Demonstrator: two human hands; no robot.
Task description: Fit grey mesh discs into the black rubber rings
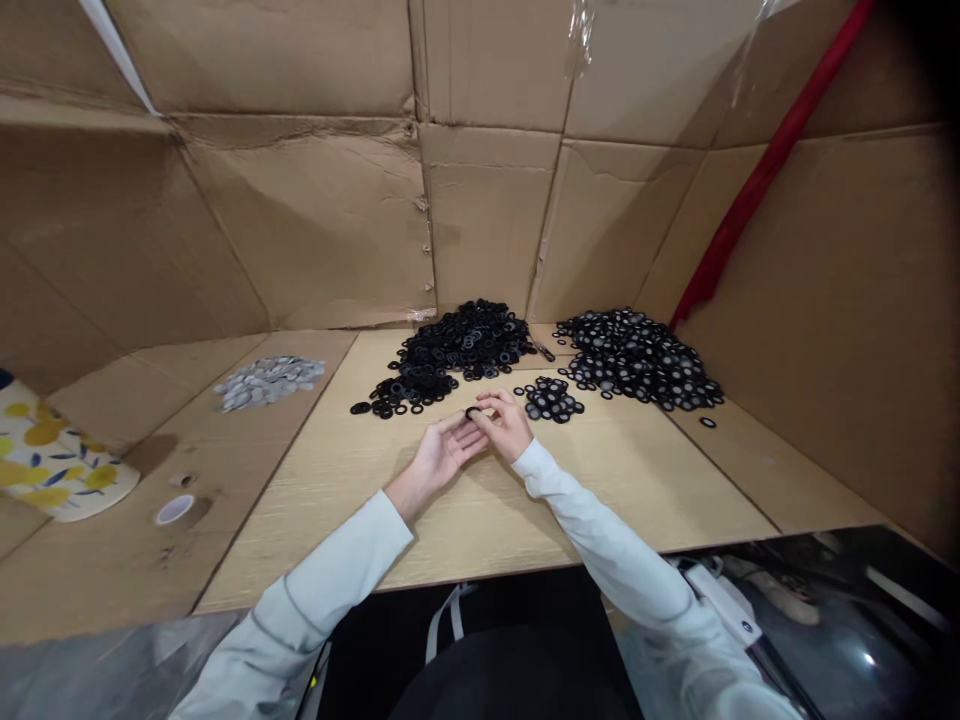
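Note:
A small black ring [471, 412] is between my two hands, just above the board. My right hand [507, 425] pinches it from the right with thumb and fingertips. From the left, my left hand [442, 450] is turned palm up, its thumb and fingertips at the ring's edge. Whether a disc sits inside the ring is too small to tell. Beyond my hands is a big heap of black rings [469, 340]. A small cluster of black rings with pale centres [553, 398] lies right of my right hand.
A larger heap of pale-centred rings [637, 360] is at the right back. Flat grey discs [270, 382] are piled at the left. Nail clippers [544, 351] lie between the heaps. A tape roll [175, 510] and a lemon-patterned container [60, 460] are left. Cardboard walls [315, 220] enclose the table.

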